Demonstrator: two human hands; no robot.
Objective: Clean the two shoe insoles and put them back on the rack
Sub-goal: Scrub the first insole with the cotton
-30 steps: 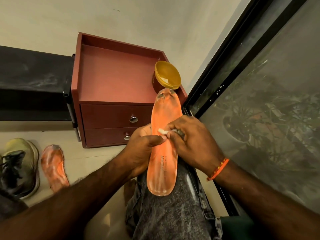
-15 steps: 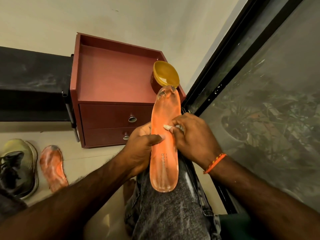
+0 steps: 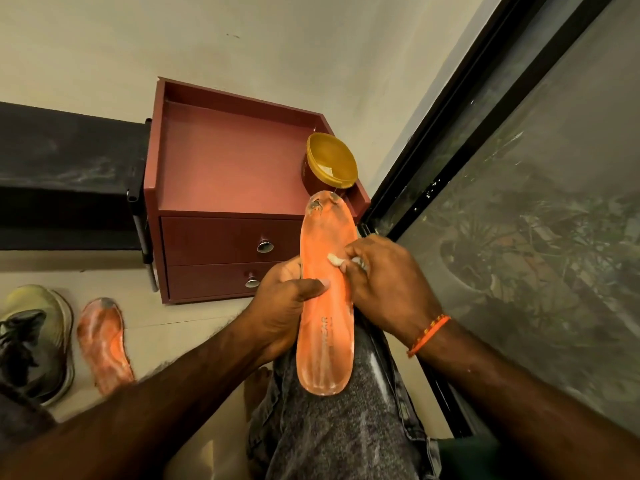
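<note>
An orange insole (image 3: 323, 341) with a worn, dirty toe lies lengthwise on my knee, toe pointing away. My left hand (image 3: 284, 306) grips its left edge, thumb laid across the top. My right hand (image 3: 384, 282) pinches a small white wad, cloth or tissue (image 3: 335, 260), and presses it on the insole's upper middle. A second orange insole (image 3: 104, 341), streaked with grey dirt, lies on the floor at the left.
A red two-drawer cabinet (image 3: 221, 188) stands ahead, with a yellow-lidded tub (image 3: 330, 164) on its right corner. A black shelf (image 3: 65, 174) runs along the left wall. A worn shoe (image 3: 38, 337) sits beside the floor insole. A dark-framed glass door (image 3: 485, 140) fills the right.
My right hand has slid the white wad up the insole towards the toe. The left hand keeps its grip on the insole's edge.
</note>
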